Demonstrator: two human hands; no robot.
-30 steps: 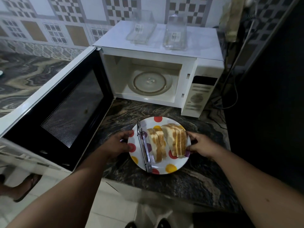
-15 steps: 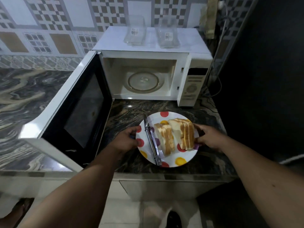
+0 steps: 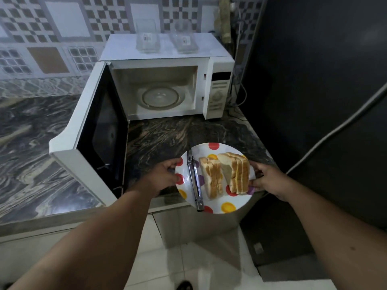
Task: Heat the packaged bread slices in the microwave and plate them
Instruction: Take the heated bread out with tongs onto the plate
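Left hand (image 3: 165, 174) and right hand (image 3: 267, 181) grip opposite rims of plate (image 3: 228, 208), now drawn back past counter (image 3: 159, 139) edge. Bread slices (image 3: 225, 174) and tongs (image 3: 194, 181) between hands. Microwave (image 3: 167, 88) open ahead, empty: plating appears complete.

Home kitchen. White microwave (image 3: 167, 84), door open, glass turntable (image 3: 160, 96) inside, stands on dark marbled stone desk (image 3: 159, 135) beyond hands. Patterned checker wall tiles (image 3: 62, 28) behind it. Two clear plastic containers (image 3: 165, 41) on microwave top. Pale tiled floor (image 3: 209, 258) below hands.
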